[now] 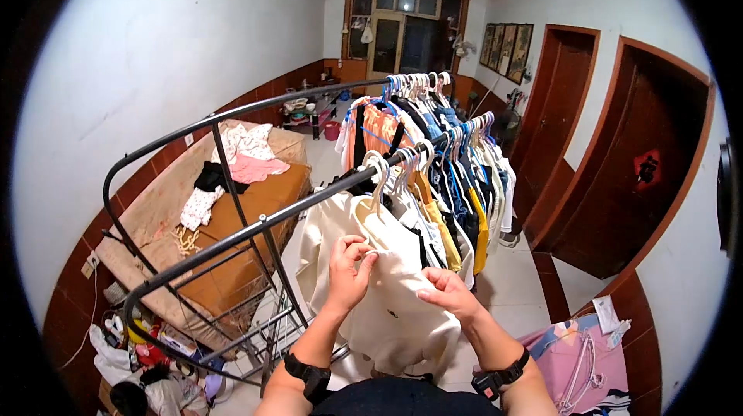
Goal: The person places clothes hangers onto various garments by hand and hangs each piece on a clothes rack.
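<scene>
A cream garment (395,300) hangs from a white hanger (379,184) on the near bar of a black metal rack (232,239). At its neckline, my left hand (350,270) pinches the fabric between thumb and fingers. My right hand (450,294) is closed on the same garment's edge, farther right. A small dark mark shows on its front, between and below my hands. Just behind it, more clothes (460,207) hang close together on the bar, among them a yellow one (480,222).
Left of the rack stands a couch (267,199) with loose clothes on it. Bags and items (155,369) lie on the floor at lower left. Hangers (580,373) rest on pink fabric (611,354) at lower right. A brown door (631,176) is at right.
</scene>
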`<state>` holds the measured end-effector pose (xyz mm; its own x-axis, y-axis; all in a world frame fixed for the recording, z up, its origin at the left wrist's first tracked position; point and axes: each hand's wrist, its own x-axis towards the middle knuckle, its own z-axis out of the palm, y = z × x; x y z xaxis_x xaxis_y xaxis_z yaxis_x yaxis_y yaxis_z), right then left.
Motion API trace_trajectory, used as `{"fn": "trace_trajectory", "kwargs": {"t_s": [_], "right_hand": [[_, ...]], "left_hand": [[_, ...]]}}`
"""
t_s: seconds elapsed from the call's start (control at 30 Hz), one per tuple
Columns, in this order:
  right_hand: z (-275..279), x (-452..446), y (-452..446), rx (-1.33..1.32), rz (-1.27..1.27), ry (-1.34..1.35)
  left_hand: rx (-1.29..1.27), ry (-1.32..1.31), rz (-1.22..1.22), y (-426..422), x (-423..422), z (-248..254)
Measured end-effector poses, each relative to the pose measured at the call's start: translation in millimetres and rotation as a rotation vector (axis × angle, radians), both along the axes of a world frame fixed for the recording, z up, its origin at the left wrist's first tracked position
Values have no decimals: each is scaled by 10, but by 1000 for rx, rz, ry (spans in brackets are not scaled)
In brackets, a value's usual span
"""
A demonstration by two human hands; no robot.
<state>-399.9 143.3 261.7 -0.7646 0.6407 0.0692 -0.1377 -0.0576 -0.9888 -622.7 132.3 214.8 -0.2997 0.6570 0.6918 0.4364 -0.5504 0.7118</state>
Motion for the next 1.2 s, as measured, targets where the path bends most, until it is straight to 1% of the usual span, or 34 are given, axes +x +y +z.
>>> {"fn": "trace_trajectory", "kwargs": {"t_s": [0.13,0.2,0.27,0.3,0.33,0.4,0.43,0.47,0.53,0.57,0.6,0.67,0.7,0.73,0.8,0.83,0.87,0.9,0.93,1.0,1.03,1.07,1.1,1.13,1.17,1.2], "right_hand": [[-127,-223,211,-20,-78,5],[-235,-277,310,-32,-110,-3],[-356,-286,409,-11,-114,-75],[-425,-298,454,52,-130,-124],[-487,-295,490,111,-143,-193],[-522,-291,466,142,-215,-231],[-598,-271,500,223,-276,-277],[-665,-241,517,429,-401,-444],[-553,-294,362,559,-584,-716],[-553,-308,312,640,-645,-722],[-578,-309,257,736,-686,-683],[-768,-262,211,841,-763,-669],[-822,-235,139,822,-784,-652],[-874,-198,72,800,-796,-672],[-1111,-37,-21,733,-811,-736],[-1193,35,-77,727,-824,-735],[-1278,108,-156,636,-785,-795],[-1366,180,-245,541,-746,-849],[-1459,255,-333,527,-762,-843],[-1623,426,-522,516,-633,-939],[-1671,516,-649,483,-613,-945],[-1740,611,-765,459,-650,-944],[-1837,731,-892,443,-628,-899],[-1928,846,-1059,421,-615,-854],[-1963,956,-1224,395,-626,-859],[-1945,1075,-1391,347,-690,-861]], "left_hand": [[-56,-60,-29,305,-128,-170],[-87,-72,-51,462,-187,-372],[-107,14,-44,653,-250,-625],[-34,135,10,638,-253,-596],[-26,136,-11,692,-256,-654],[-117,-12,-80,821,-231,-842],[-202,-189,-174,864,-202,-902],[-201,-188,-199,904,-192,-965],[-201,-258,-208,911,-198,-1003],[-150,-260,-217,905,-182,-1010],[-155,-261,-240,869,-195,-999],[-64,18,34,819,-225,-1033],[-208,-306,-105,844,-169,-1171],[-218,-302,-127,798,-134,-1267],[-325,-87,14,701,-100,-1410],[-337,-98,-69,641,-69,-1479],[-354,-106,-150,551,-36,-1556],[-396,-55,-193,456,-9,-1636],[-400,-40,-205,378,30,-1776],[-368,126,-204,232,121,-2088],[-367,146,-233,121,149,-2211],[-449,203,-315,13,189,-2330],[-532,267,-404,-59,273,-2389],[-537,296,-458,-157,366,-2350],[-710,300,-563,-310,459,-2267],[-888,315,-665,-433,578,-2229]]}}
